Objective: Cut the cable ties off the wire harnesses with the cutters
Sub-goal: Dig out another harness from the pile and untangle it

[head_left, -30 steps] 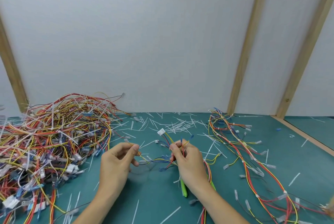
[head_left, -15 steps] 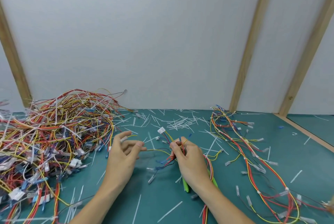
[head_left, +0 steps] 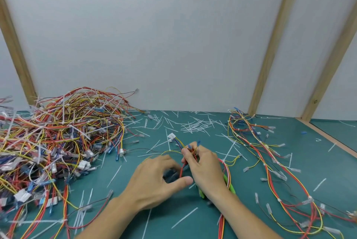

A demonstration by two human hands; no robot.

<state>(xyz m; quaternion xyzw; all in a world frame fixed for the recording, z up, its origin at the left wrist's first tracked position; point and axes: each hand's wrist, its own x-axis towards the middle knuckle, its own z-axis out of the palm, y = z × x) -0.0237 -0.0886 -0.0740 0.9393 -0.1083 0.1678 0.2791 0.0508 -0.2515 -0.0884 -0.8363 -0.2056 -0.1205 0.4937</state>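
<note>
My right hand (head_left: 206,167) pinches a small wire harness (head_left: 183,145) of red, yellow and blue wires at its fingertips. The harness's white connector (head_left: 171,136) points away from me. The green handles of the cutters (head_left: 230,187) stick out from under that same hand's palm. My left hand (head_left: 154,180) is just left of it, blurred. Its fingers curl over the harness's lower wires and its thumb points toward the right hand. Whether it holds a wire is unclear.
A big tangled pile of tied harnesses (head_left: 54,138) fills the left of the green mat (head_left: 119,184). Loose long harnesses (head_left: 270,161) lie at the right. Cut white tie pieces (head_left: 195,124) are scattered across the middle and back, against the white wall.
My left hand let go of the yellow wire it pinched and dropped down and right, close under the right hand. The right hand kept its grip and barely moved.
</note>
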